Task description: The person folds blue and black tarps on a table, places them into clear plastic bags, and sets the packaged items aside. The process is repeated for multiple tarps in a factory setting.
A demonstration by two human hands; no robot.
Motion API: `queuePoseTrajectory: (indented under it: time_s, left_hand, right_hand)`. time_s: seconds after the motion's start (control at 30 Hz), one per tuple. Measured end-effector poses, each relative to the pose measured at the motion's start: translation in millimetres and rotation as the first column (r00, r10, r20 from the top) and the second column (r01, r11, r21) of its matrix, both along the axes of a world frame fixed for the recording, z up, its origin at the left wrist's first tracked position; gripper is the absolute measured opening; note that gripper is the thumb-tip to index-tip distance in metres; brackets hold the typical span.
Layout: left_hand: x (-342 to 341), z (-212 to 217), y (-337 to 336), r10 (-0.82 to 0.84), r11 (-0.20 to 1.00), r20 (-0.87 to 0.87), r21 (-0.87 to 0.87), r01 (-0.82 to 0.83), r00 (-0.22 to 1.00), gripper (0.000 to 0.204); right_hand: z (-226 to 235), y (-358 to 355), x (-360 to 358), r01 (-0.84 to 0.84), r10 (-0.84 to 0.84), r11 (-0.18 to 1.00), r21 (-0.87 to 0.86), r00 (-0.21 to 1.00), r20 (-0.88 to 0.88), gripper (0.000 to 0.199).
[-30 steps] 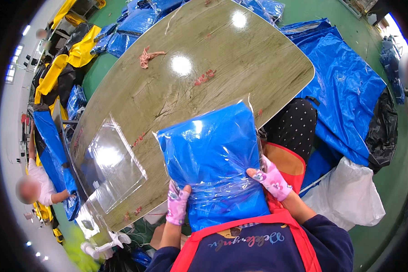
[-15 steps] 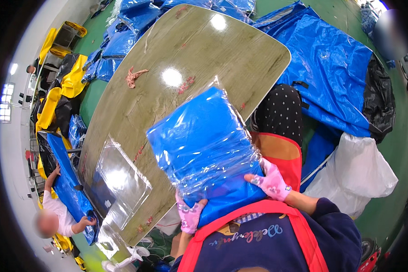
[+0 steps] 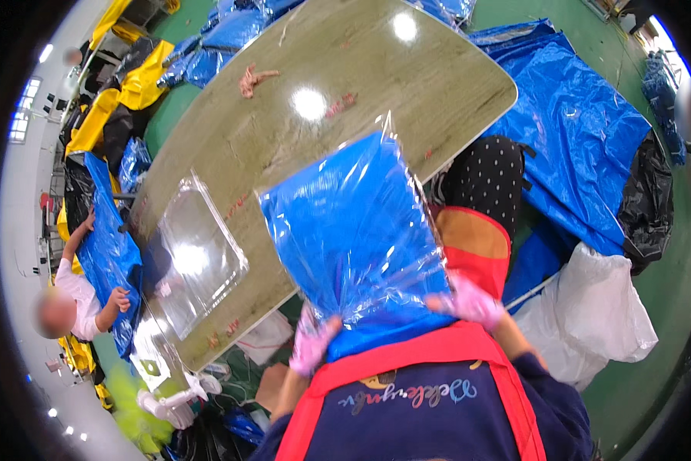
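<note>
A folded blue sheet [image 3: 338,219] sits mostly inside a clear plastic bag [image 3: 404,265], held in front of my torso and over the near edge of the table. My left hand [image 3: 311,343], in a pink flowered glove, grips its near left side with the thumb on top. On the near right side, my right hand [image 3: 470,301] in a matching glove does the same. The fingers under the bundle are hidden. Between my hands the bag is wrinkled, and bare blue sheet shows below it by my apron.
Flat clear bags [image 3: 207,265] lie on the wood-patterned table [image 3: 407,84], along with a pinkish scrap [image 3: 255,80]. Blue sheeting [image 3: 568,123] and a white sack [image 3: 591,315] are at right. Another person [image 3: 80,296] handles blue material at left.
The bag has come closer to my torso over the sheet, leaving less bare blue. My hands keep hold of both sides. The view has shifted, and the other person's near hand has moved.
</note>
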State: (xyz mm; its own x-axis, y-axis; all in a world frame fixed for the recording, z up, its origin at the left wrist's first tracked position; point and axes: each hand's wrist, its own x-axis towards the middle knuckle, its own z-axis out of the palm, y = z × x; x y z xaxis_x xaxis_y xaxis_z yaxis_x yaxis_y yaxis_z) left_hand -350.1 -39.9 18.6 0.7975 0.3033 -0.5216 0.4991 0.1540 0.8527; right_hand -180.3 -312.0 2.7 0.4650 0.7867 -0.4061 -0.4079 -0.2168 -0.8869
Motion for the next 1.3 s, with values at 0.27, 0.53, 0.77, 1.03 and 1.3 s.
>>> queuePoseTrajectory:
  time_s: [0.27, 0.53, 0.77, 1.03, 1.3]
  left_hand:
    - [31.5, -34.8, -48.9, 0.286, 0.941, 0.277, -0.260, -0.215, 0.917, 0.066]
    - [102.4, 32.3, -28.9, -0.479, 0.754, 0.080, 0.547, 0.364, 0.874, 0.049]
    - [227.5, 180.8, 29.1, -0.736, 0.106, 0.207, 0.975, -0.194, 0.644, 0.068]
    - [234.7, 120.2, -50.3, -0.501, 0.566, 0.774, 0.632, -0.530, 0.388, 0.072]
    - [203.7, 8.8, -73.3, -0.157, 0.972, 0.527, -0.068, 0.226, 0.835, 0.045]
  right_hand:
    - [37.9, 36.5, -6.8, 0.616, -0.614, 0.690, 0.379, 0.776, -0.145, 0.069]
    - [66.1, 70.8, 104.3, 0.615, -0.706, 0.608, 0.502, 0.708, -0.012, 0.050]
    - [96.9, 74.1, 126.3, 0.157, -0.563, 0.804, 0.574, 0.511, 0.649, 0.041]
    - [48.2, 76.9, 128.9, 0.684, -0.928, 0.364, 0.633, 0.327, 0.180, 0.051]
    - [98.0, 111.6, 165.4, 0.824, -0.884, 0.116, 0.555, 0.341, -0.321, 0.047]
